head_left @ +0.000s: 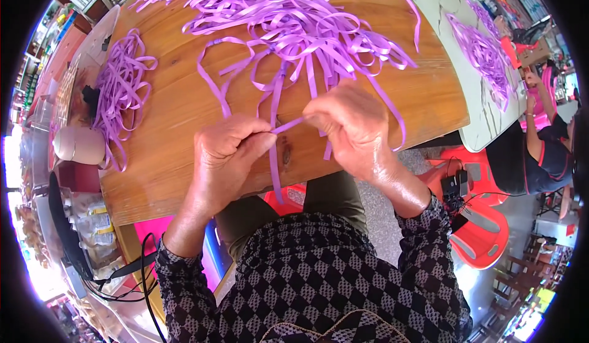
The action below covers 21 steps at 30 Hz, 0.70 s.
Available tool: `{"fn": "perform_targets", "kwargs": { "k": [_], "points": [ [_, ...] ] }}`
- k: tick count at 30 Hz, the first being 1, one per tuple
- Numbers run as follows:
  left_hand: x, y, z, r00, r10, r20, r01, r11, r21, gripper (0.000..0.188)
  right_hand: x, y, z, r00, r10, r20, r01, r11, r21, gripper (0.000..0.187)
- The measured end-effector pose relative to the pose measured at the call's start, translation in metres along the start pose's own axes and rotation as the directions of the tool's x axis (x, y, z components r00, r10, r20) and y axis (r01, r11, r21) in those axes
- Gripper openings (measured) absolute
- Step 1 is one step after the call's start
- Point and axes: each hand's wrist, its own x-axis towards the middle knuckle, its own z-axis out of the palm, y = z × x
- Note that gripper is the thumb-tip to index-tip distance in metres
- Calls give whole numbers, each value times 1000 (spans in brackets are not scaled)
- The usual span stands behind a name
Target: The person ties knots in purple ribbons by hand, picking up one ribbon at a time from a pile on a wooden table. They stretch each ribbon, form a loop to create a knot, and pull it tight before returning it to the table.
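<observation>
A purple ribbon (287,124) is stretched between my two hands above the near part of the wooden table. My left hand (228,153) pinches it between thumb and forefinger. On the other side my right hand (353,125) grips the ribbon in curled fingers. One strand hangs down past the table's front edge beside my left hand. Just beyond my hands lies a large tangled heap of purple ribbons (288,27), with several loops and ends trailing toward me. Whether the held ribbon joins that heap is hidden by my fingers.
The wooden table (184,97) carries another purple ribbon bundle (126,85) at its left edge, near a pinkish rounded object (80,145). A marbled white table (445,42) adjoins at right with more ribbons. Red stools (481,238) and another person (534,140) are at right.
</observation>
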Motion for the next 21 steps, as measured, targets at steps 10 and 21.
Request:
{"fn": "perform_targets", "kwargs": {
  "k": [10, 21],
  "points": [
    [16, 6, 3, 914, -327, 240, 406, 704, -584, 15, -26, -3, 22, 975, -96, 200, 147, 954, -262, 12],
    [1, 7, 8, 888, -320, 330, 431, 828, -358, 13, -10, -9, 18, 994, -79, -74, 79, 997, -14, 18]
  ]
}}
